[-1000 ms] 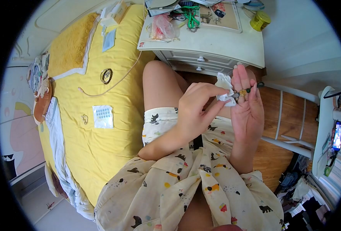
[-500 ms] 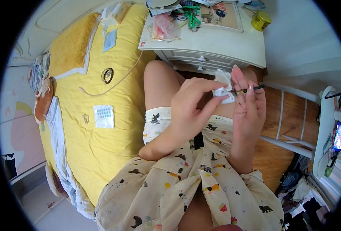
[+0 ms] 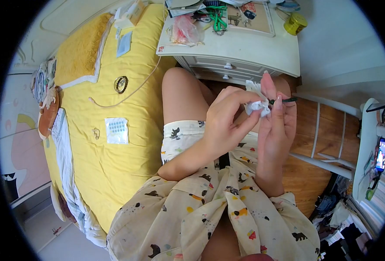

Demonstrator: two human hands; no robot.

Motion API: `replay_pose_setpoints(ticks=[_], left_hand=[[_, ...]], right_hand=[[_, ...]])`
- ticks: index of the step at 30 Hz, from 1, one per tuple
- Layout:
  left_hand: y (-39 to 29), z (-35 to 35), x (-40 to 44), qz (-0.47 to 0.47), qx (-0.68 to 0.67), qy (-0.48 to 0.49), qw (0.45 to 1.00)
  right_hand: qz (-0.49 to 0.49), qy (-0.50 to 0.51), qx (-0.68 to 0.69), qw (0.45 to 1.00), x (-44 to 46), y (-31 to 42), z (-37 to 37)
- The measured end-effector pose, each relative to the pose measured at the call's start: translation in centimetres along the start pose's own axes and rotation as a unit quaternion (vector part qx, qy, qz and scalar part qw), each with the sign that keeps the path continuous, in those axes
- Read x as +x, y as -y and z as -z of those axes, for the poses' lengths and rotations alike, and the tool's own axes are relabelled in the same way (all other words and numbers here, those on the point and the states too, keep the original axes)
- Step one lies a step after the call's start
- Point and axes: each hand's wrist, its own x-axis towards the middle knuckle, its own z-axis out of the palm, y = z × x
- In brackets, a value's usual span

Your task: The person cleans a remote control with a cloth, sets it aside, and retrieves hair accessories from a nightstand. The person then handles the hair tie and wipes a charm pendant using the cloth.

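My left hand pinches a crumpled white tissue between thumb and fingertips, pressed against a dark beaded strand. My right hand is palm up, its thumb pressing the dark green beaded strand against the fingers. One end of the strand sticks out to the right of the thumb; the tissue hides the other end. Both hands are close together above my lap, over the patterned cream clothing.
On the yellow bed lie a round bracelet, a beige cord, a blue-dotted packet and a tissue box. A white cabinet stands ahead. A lit phone rests at the right, beyond a white metal frame.
The tissue in my left hand has moved along the strand towards my right thumb. My right thumb has closed down on the strand, and its yellowish bead is now out of sight.
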Motion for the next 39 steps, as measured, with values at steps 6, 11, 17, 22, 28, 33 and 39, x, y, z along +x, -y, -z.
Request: replay_pose_setpoints(ticks=[6, 11, 17, 22, 28, 33, 39], left_hand=[[0.7, 0.2, -0.3, 0.013, -0.01, 0.041, 0.999], [0.8, -0.2, -0.4, 0.158, -0.162, -0.016, 0.974], [0.5, 0.6, -0.2, 0.21, -0.265, -0.059, 0.939], [-0.6, 0.8, -0.4, 0.126, -0.141, -0.024, 0.982], [0.0, 0.3, -0.1, 0.053, -0.044, 0.004, 0.998], [0.5, 0.8, 0.5, -0.05, 0.053, 0.054, 0.996], [1.7, 1.6, -0.2, 0.072, -0.002, 0.033, 0.997]], right_hand=[[-0.031, -0.009, 0.026, 0.999, -0.3, 0.1, -0.4], [-0.06, 0.013, 0.053, 0.997, 0.1, 0.0, 0.1], [-0.048, 0.043, 0.105, 0.992, 0.4, 0.0, 1.3], [-0.055, 0.026, 0.097, 0.993, 0.2, 0.0, 0.8], [-0.046, 0.034, 0.051, 0.997, 0.0, 0.0, 0.7], [-0.063, 0.008, 0.062, 0.996, -0.1, -0.2, 0.5], [-0.054, -0.005, 0.06, 0.997, 0.5, 0.6, 0.8]])
